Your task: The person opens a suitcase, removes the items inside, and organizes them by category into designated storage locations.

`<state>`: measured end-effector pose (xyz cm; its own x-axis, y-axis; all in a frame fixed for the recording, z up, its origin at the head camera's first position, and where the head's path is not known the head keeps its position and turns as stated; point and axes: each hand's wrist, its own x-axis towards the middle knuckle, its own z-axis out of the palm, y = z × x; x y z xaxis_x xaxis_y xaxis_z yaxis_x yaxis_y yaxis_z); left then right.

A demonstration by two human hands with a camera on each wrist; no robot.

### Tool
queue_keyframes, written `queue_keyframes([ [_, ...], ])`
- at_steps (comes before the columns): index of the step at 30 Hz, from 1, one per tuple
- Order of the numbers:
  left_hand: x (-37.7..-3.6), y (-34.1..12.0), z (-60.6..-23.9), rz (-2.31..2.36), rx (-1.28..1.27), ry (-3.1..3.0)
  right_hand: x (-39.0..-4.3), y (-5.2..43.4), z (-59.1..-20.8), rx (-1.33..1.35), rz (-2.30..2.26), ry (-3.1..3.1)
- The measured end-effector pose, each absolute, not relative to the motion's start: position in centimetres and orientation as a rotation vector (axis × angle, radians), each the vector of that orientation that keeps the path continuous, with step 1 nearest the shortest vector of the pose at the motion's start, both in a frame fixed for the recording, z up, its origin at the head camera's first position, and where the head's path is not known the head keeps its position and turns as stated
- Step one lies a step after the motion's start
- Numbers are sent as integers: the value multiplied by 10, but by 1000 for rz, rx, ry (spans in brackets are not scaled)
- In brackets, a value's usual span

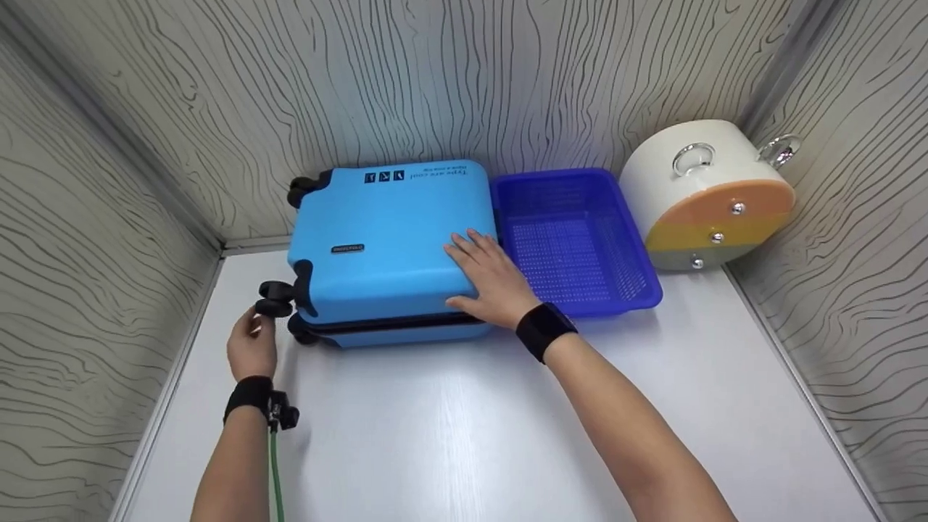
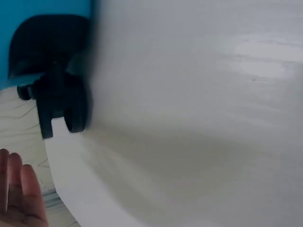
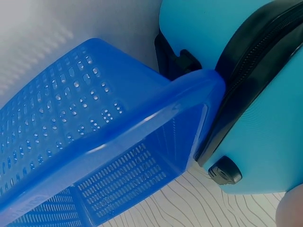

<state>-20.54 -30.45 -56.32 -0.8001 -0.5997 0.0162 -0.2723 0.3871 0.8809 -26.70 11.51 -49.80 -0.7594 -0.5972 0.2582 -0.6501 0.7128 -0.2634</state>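
A light blue suitcase (image 1: 391, 239) lies on its side on the white table, its black wheels (image 1: 275, 297) pointing left. My right hand (image 1: 496, 283) rests on the suitcase's upper face at its right front corner, fingers spread. In the head view my left hand (image 1: 252, 344) is just below the front left wheel, its fingertips at the wheel's lower edge. In the left wrist view, the fingers of the left hand (image 2: 21, 194) look straight and apart from the wheel (image 2: 64, 101) seen there. A zipper seam (image 3: 255, 61) shows in the right wrist view.
A blue plastic basket (image 1: 649, 293) with perforated sides stands right against the suitcase. Further right, a white drum-shaped container (image 1: 674, 156) with a striped orange, yellow and green front lies at the wall. Wood-grain panels (image 1: 435, 80) enclose the table (image 1: 406, 435).
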Motion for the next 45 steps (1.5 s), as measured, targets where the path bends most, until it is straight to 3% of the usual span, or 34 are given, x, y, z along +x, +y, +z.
queue_keyframes([
  [4, -203, -312, -543, -1425, 796, -2179, -268, 116, -499, 1012, 539, -2771],
  [8, -205, -308, -511, -1388, 647, -2166, -269, 117, -500, 1008, 536, -2765],
  [14, -211, -275, -471, -1166, 87, -2401, -269, 116, -500, 1014, 516, -2745],
  [19, -224, -238, -459, -557, -454, -2733, -270, 116, -499, 1016, 510, -2754],
  [22, -233, -224, -462, -265, -608, -2833, -270, 116, -499, 1006, 511, -2754],
  [31, -240, -220, -483, -180, -519, -2930, -269, 115, -499, 1016, 496, -2779],
  [45, -209, -207, -485, -180, -416, -2882, -272, 125, -498, 1131, 460, -2731],
])
